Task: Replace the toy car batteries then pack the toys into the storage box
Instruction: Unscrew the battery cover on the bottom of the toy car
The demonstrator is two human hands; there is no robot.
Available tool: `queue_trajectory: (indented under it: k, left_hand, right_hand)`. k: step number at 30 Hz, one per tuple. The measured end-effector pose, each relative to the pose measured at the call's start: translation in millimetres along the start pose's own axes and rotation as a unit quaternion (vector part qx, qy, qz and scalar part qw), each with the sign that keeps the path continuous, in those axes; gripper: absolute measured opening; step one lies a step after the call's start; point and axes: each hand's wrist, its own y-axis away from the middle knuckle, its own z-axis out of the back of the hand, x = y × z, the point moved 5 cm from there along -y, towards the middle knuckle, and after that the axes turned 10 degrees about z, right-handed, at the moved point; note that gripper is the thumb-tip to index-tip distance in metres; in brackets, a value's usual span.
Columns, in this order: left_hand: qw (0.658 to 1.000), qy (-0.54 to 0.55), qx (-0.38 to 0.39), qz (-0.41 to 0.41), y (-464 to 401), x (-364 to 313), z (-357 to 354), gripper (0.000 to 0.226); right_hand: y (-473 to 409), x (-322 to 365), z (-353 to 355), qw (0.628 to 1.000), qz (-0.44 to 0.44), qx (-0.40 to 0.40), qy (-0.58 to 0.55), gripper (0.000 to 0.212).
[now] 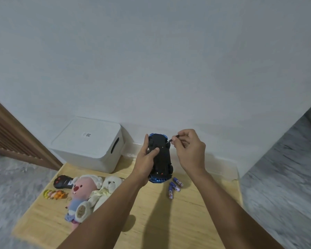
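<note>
The left hand grips the blue toy car upside down above the wooden table, thumb pressed on the black underside, while the right hand pinches a small screwdriver whose tip points at the far right part of the chassis, about where a battery-cover screw would sit; whether the tip is seated in a screw head is too small to tell. The likely trouble starts there: the car is held in the air rather than braced on the table, so if the tip is pressed at an angle it could skid off the screw, scratch the plastic or chew the screw head. A freed screw is tiny and could drop onto the table or roll off toward the grey carpet, where it would be hard to find. If the left grip loosens under the pushing force, the car itself may twist or fall onto the three purple batteries lying just near of it, scattering them toward the table's right edge. Fresh and spent cells could later be mixed up if the old ones land beside these. The packing side looks safe for now: the white storage box sits lidded at the far left of the table, and the black remote control, pink plush toy, white plush bear and a small yellow-orange toy lie near left, well apart from the hands.
</note>
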Motion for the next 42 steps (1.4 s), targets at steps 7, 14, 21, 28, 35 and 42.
queue_trajectory:
  k: [7,14,21,28,35,42]
  left_hand:
    - [1.000,0.001,-0.007,-0.002,0.1,-1.3,-0.5,0.065]
    - [1.000,-0.001,-0.006,-0.002,2.1,-2.6,-3.8,0.066]
    - [1.000,-0.011,-0.007,-0.006,5.1,-6.3,-4.1,0.065]
    - [1.000,-0.025,0.000,-0.009,7.0,-6.3,-7.4,0.065]
    - [0.999,-0.045,0.001,-0.019,9.1,-7.4,-12.2,0.066]
    - [0.999,-0.044,0.007,-0.026,8.9,-6.3,-15.2,0.066]
  right_hand:
    - [-0.6,1.2,-2.7,0.999,0.034,0.010,0.030,0.012]
    - [0.4,0.1,-0.2,0.998,0.040,0.015,0.043,0.011]
    - [-1.6,1.2,-0.8,0.998,0.039,0.008,0.043,0.011]
    - [-3.1,1.3,0.4,0.998,0.046,0.017,0.050,0.011]
    - [-7.8,-0.6,2.9,0.998,0.035,0.000,0.051,0.013]
    - [-6.4,-0.4,4.6,0.998,0.031,-0.012,0.055,0.016]
